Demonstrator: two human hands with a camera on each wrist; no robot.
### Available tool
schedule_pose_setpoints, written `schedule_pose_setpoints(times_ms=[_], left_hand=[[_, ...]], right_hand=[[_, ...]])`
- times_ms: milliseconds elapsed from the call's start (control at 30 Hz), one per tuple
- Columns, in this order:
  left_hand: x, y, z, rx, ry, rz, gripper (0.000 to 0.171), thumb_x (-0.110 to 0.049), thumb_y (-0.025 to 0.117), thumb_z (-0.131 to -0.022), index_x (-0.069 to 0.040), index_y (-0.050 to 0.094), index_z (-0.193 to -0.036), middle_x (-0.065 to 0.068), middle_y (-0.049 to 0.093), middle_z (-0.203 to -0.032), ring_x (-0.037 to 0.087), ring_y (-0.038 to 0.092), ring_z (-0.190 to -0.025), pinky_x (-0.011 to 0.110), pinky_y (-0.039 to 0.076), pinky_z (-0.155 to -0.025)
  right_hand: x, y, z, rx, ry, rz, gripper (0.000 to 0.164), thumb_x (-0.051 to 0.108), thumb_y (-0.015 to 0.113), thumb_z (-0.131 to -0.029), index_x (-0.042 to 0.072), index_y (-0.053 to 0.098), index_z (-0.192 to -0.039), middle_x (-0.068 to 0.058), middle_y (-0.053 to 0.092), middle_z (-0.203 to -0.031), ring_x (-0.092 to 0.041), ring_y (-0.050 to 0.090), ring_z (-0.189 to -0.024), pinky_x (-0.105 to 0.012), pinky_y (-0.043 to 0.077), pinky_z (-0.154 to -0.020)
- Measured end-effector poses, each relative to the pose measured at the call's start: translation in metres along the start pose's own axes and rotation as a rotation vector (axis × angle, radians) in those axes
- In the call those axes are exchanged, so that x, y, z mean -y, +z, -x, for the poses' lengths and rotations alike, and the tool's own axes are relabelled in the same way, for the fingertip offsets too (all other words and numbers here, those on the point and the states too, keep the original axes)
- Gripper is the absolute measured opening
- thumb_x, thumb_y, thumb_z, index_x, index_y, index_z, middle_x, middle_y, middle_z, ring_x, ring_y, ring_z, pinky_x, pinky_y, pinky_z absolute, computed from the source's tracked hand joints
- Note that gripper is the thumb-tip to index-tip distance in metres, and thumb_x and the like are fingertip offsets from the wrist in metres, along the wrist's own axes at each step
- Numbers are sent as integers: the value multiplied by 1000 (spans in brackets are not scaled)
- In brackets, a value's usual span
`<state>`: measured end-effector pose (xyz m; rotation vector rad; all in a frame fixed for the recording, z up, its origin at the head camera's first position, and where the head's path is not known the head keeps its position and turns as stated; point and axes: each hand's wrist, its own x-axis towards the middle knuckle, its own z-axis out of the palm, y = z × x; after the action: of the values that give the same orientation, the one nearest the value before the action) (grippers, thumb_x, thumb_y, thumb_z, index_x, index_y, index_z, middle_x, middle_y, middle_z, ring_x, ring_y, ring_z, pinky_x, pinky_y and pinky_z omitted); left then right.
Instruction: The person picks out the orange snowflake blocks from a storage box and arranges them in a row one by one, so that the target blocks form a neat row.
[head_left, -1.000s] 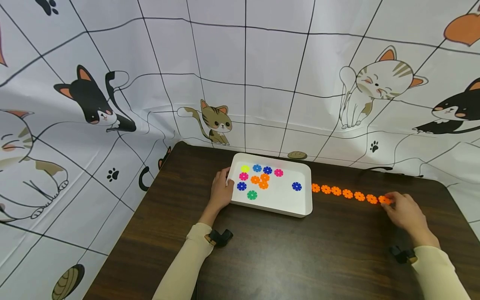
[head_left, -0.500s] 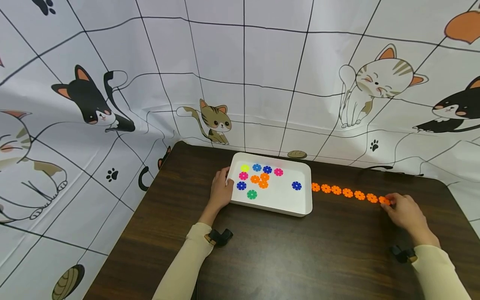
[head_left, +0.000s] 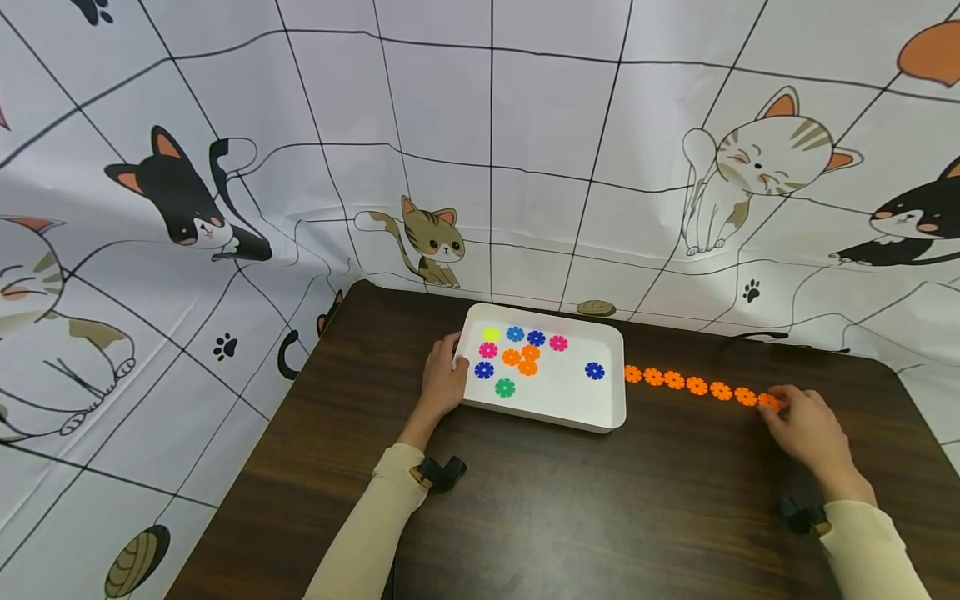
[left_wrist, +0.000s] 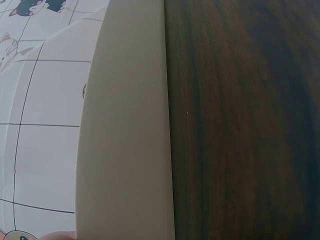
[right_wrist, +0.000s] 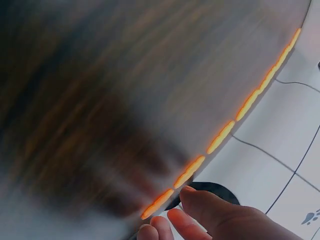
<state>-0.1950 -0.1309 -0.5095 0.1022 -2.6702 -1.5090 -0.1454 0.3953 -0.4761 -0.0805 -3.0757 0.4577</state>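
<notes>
My left hand grips the left side of a shallow white tray, the thumb over its rim. The tray's outer wall fills the middle of the left wrist view. Inside lie several notched plastic discs, including a green disc, a yellow disc and a small orange cluster. From the tray's right side a row of orange discs runs along the table. At its far right end my right hand pinches the last orange disc between thumb and fingers, partly covering it.
The dark wooden table ends at the back against a white sheet printed with cats and grid lines. A lone blue disc lies in the tray's right half. Black wrist cameras sit on both forearms.
Almost nothing differs. The whole head view shifts very slightly; both hands keep their places at the tray and at the end of the orange row.
</notes>
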Motion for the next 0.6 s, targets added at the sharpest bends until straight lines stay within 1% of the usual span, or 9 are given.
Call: schedule_pose_setpoints(times_ms=[367, 500, 600], left_hand=[[0, 0, 0, 1, -14, 0, 49, -14, 44, -103, -7, 43, -151, 21, 48, -145, 37, 46, -131, 57, 35, -116], [0, 0, 0, 4, -13, -6, 49, -14, 44, -103, -7, 42, -151, 21, 48, -145, 37, 46, -131, 56, 36, -116], [0, 0, 0, 6, -13, -8, 49, -14, 44, -103, -7, 42, -151, 21, 48, -144, 37, 46, -131, 56, 36, -115]], right_hand=[[24, -2, 1, -17, -24, -28, 45, 21, 59, -98, -9, 54, -130, -37, 55, -116, -50, 58, -96, -61, 48, -68], [33, -2, 1, -29, -49, -41, 45, 23, 60, -98, -8, 55, -131, -35, 55, -116, -48, 58, -96, -58, 48, -66], [41, -2, 0, -45, -80, -50, 45, 23, 61, -97, -7, 57, -130, -34, 56, -115, -44, 59, -92, -54, 49, -64]])
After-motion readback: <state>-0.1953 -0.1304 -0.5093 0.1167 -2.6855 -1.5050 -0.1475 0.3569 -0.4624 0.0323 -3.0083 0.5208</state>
